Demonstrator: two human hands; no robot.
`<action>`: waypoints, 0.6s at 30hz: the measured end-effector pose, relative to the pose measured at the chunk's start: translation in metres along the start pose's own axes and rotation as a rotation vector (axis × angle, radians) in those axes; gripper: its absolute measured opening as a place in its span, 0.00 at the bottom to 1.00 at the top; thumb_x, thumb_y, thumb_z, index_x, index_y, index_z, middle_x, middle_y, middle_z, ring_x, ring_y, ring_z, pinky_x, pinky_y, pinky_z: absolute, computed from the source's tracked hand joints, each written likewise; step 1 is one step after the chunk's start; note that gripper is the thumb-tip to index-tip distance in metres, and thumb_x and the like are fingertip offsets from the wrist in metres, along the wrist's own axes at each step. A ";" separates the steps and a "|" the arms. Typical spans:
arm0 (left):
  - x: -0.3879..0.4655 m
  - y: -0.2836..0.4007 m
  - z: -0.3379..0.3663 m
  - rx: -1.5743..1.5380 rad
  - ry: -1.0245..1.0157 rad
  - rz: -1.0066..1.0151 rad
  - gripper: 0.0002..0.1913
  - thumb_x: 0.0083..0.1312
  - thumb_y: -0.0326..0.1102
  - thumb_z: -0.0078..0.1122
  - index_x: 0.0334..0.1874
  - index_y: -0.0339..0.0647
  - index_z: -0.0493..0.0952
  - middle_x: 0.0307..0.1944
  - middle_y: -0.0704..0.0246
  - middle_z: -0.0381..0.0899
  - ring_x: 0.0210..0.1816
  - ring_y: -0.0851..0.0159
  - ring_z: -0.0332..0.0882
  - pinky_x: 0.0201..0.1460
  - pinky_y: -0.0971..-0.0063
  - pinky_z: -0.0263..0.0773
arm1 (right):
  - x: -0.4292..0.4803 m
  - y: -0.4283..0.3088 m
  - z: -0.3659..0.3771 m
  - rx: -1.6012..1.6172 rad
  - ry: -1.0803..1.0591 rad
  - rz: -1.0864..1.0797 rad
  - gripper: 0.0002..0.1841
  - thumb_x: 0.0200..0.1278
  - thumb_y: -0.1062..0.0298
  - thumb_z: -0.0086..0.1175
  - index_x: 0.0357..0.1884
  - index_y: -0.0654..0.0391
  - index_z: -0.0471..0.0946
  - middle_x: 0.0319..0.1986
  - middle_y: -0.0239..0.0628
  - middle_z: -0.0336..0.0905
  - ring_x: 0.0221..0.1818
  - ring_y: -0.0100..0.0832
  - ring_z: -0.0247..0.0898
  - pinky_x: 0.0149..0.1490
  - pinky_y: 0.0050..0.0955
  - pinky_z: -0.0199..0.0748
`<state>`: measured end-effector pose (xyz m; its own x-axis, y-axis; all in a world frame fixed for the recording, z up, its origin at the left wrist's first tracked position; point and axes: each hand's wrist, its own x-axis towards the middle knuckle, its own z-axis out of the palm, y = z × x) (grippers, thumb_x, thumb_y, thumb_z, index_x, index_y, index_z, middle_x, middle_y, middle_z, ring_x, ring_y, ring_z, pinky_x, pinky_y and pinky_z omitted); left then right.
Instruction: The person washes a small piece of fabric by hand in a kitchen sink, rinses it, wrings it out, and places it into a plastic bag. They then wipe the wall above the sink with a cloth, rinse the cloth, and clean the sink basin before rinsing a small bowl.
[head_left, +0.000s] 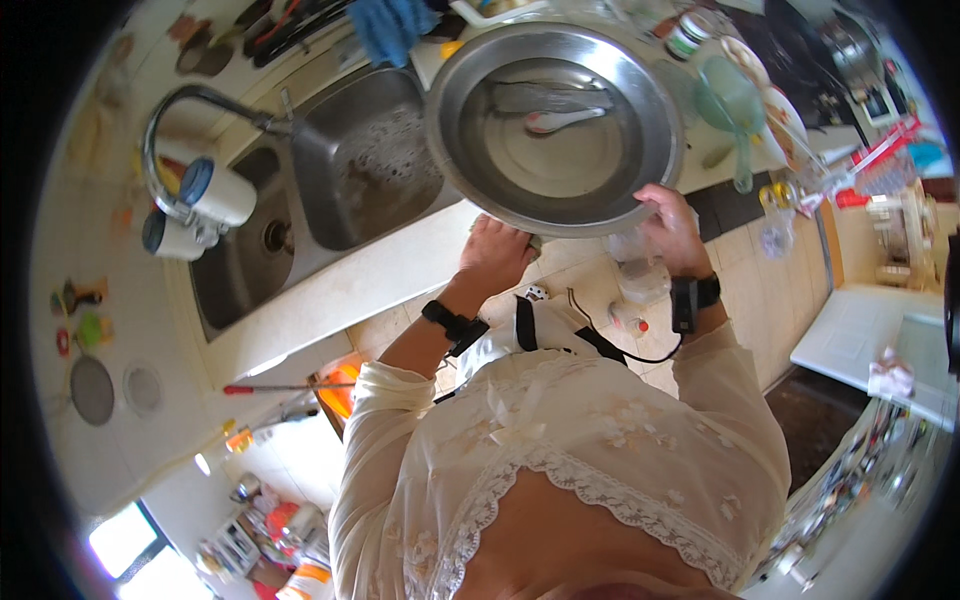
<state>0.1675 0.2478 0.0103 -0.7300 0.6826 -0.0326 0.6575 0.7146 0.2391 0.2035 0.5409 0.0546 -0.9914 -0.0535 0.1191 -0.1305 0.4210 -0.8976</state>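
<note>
A wide stainless steel basin (480, 191) holds shallow clear water, with a white soup spoon (562, 118) with a red mark lying in it. My right hand (670, 229) grips the basin's near right rim, thumb on top. My left hand (495, 253) is at the front edge of the white counter (360, 289), just below the basin. Its fingers cover a greenish cloth or pad (535, 246), of which only small bits show. The basin's near rim hangs over the counter edge, and its underside is hidden.
To the left is a double steel sink (315, 202) with suds in the larger bowl. A curved faucet (161, 112) with a white filter (221, 196) stands over it. A blue cloth (390, 30) hangs behind. A green translucent ladle (731, 105) and a lidded jar (688, 36) lie right.
</note>
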 end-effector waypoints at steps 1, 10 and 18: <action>-0.002 -0.002 0.001 -0.023 0.007 -0.005 0.20 0.64 0.47 0.46 0.50 0.39 0.72 0.52 0.62 0.71 0.59 0.56 0.63 0.66 0.59 0.52 | 0.000 0.000 0.000 0.014 -0.009 -0.009 0.23 0.50 0.87 0.46 0.51 0.58 0.69 0.47 0.35 0.68 0.47 0.26 0.66 0.50 0.23 0.65; -0.097 -0.052 -0.020 -0.007 0.164 -0.239 0.26 0.59 0.41 0.54 0.60 0.41 0.67 0.64 0.52 0.59 0.69 0.50 0.51 0.71 0.60 0.48 | -0.004 -0.005 0.006 -0.143 -0.018 0.039 0.21 0.52 0.82 0.51 0.50 0.58 0.68 0.45 0.36 0.65 0.46 0.28 0.65 0.48 0.26 0.66; -0.133 -0.143 -0.019 0.090 0.185 -0.513 0.22 0.56 0.35 0.51 0.55 0.46 0.72 0.47 0.59 0.74 0.51 0.55 0.70 0.55 0.61 0.67 | -0.005 0.010 0.005 -0.086 -0.048 0.064 0.22 0.49 0.83 0.50 0.50 0.59 0.68 0.46 0.35 0.66 0.49 0.28 0.64 0.50 0.26 0.65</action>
<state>0.1671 0.0520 -0.0014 -0.9763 0.2108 0.0494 0.2159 0.9643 0.1532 0.2072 0.5413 0.0429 -0.9970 -0.0667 0.0405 -0.0685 0.5008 -0.8629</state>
